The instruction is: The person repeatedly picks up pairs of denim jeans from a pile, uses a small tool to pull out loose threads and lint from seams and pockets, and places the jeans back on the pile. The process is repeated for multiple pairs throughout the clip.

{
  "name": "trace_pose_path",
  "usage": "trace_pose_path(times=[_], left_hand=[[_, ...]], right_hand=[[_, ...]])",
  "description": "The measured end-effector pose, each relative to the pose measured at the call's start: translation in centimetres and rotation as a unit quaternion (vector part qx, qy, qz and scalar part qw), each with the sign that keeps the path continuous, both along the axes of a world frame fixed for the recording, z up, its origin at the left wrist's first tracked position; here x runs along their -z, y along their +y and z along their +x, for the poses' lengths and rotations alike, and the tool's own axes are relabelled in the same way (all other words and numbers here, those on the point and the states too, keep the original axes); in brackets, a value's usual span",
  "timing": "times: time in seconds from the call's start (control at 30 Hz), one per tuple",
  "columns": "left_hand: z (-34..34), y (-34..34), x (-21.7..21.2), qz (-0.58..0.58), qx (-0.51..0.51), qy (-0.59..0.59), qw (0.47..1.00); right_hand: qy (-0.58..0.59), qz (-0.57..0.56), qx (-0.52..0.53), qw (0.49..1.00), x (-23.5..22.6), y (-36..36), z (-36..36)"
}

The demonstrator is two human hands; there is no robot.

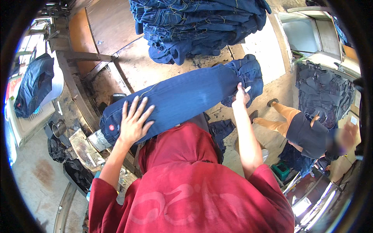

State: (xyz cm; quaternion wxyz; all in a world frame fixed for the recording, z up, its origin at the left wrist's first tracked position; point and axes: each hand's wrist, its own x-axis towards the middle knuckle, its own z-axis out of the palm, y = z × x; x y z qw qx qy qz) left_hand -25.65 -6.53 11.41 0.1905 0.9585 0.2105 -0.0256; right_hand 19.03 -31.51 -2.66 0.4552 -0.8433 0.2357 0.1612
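A dark blue denim leg lies stretched across in front of me, pulled over a long form whose grey end pokes out at the left. A small red patch sits near that end. My left hand rests flat on the denim there, fingers spread. At the other end the denim is bunched up. Beside that bunch my right hand is closed, with a small white stick showing from its fingers. Whether its fingertips also grip the denim I cannot tell.
A tall pile of folded jeans stands on the table ahead. More denim hangs at the far left. To the right a co-worker stands near a heap of dark garments. A green basket is on the floor.
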Motion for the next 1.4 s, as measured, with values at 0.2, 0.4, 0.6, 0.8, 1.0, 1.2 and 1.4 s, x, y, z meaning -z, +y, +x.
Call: trace_pose_path(times=[0.2, 0.4, 0.6, 0.8, 1.0, 1.2, 1.4], left_hand=[[5.0, 0.0, -0.5, -0.070, -0.005, -0.002, 0.998], [2.6, 5.6, -0.1, -0.027, -0.135, -0.099, 0.985], [3.4, 9.6, 3.2, -0.086, -0.037, -0.113, 0.989], [4.1, 14.7, 3.8, -0.313, 0.051, 0.006, 0.948], [4.8, 14.3, 5.0, -0.280, 0.018, -0.142, 0.949], [4.3, 14.4, 5.7, -0.276, 0.031, -0.111, 0.954], [4.1, 14.1, 6.3, -0.326, -0.007, -0.036, 0.945]], right_hand=[[-0.085, -0.081, -0.092, 0.989, 5.0, 1.6, 7.0], [-0.092, 0.044, -0.252, 0.962, -5.9, 2.9, 2.8], [-0.195, 0.066, -0.503, 0.840, -16.8, 9.2, -21.0], [-0.282, 0.025, -0.620, 0.732, -18.1, 15.5, -30.4], [-0.318, -0.016, -0.604, 0.731, -15.4, 18.5, -31.9], [-0.238, -0.106, -0.647, 0.717, -15.9, 19.3, -32.1], [-0.262, -0.044, -0.613, 0.744, -15.3, 19.8, -31.6]])
